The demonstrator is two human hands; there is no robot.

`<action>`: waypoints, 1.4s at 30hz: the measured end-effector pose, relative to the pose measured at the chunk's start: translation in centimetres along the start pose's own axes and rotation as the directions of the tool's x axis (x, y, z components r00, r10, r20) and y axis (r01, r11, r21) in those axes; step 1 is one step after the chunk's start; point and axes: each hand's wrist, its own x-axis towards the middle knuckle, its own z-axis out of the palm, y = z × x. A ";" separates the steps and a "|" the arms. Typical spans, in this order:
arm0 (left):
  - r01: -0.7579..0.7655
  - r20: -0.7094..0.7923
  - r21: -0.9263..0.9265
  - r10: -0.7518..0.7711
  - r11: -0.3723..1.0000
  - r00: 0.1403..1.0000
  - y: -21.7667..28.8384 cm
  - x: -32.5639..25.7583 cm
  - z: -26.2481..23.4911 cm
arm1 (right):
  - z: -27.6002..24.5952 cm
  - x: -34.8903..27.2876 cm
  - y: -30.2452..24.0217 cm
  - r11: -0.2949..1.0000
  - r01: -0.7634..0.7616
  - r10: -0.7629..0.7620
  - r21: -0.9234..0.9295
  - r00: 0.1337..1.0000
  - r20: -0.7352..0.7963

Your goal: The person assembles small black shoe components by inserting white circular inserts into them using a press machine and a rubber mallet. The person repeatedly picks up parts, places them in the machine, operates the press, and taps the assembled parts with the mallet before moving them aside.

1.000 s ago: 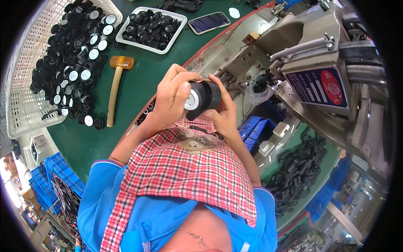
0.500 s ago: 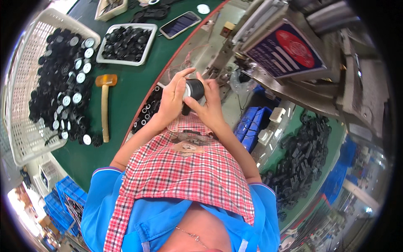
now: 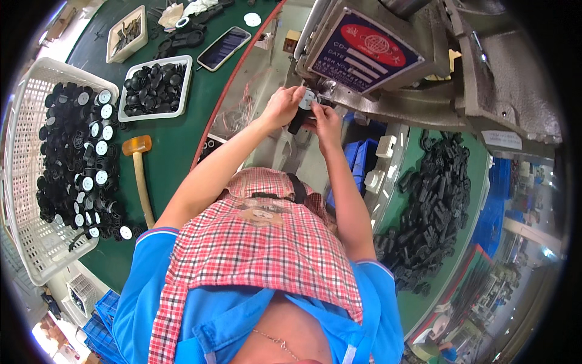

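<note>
Out in front of me, at the metal press (image 3: pixel 364 51), both my hands hold a black part with a pale round face (image 3: pixel 307 101), which looks like a wheel. Its black lower portion points down toward my apron. My left hand (image 3: pixel 282 108) grips the part's left side, fingers bent around it. On the other side, my right hand (image 3: pixel 327 126) pinches it with thumb and fingers near the pale face. The fingers partly cover the part, and whether it touches the press I cannot tell.
Left on the green table stand a white basket (image 3: pixel 24 176) of black and white wheels, a white tray (image 3: pixel 180 109) of black caps, a mallet (image 3: pixel 140 173) and a phone (image 3: pixel 224 48). Blue bins (image 3: pixel 357 161) and a heap of black parts (image 3: pixel 430 200) lie right.
Both hands have moved forward, away from my body, with the part and stretched the arms toward the press. The part's pale face now shows upward. My view has shifted toward the right.
</note>
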 end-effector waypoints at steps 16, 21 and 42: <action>0.358 0.190 -0.193 -0.323 0.913 0.927 -1.0 -4.8 -2.1 | -1.4 -1.3 3.0 0.965 -0.141 0.166 0.221 0.982 -0.096; 0.413 0.221 -0.199 -0.370 0.889 0.903 -0.5 -4.8 -2.1 | -2.9 -1.3 6.3 0.971 -0.129 0.155 0.202 0.981 -0.120; 0.063 0.009 -0.067 -0.062 0.996 0.998 -0.4 -14.5 -10.2 | -4.9 7.7 8.0 0.428 0.300 -0.505 -0.853 0.861 0.049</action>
